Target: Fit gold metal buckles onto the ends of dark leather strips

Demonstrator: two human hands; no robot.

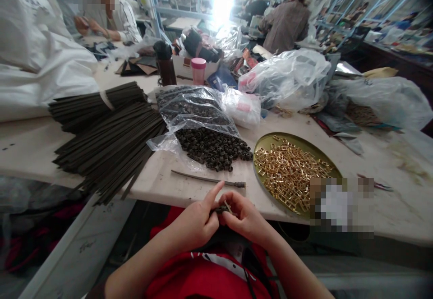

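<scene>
My left hand [198, 220] and my right hand [245, 218] meet just below the table's front edge, over my red-clothed lap. Together they pinch a thin dark strap [219, 209] with a small gold buckle at its end. My left forefinger points up toward a finished strap [208, 180] that lies flat on the white table [30, 148]. A round gold tray [264, 142] heaped with gold buckles [287, 168] sits right of my hands. A clear bag of small dark loops [209, 148] spills open just behind the lying strap.
Bundles of long dark strips [108, 136] fan over the table's left front edge. Plastic bags [287, 75], a dark bottle [165, 64] and a pink-lidded cup [198, 70] crowd the back. One person sits at far left, others work at the back right.
</scene>
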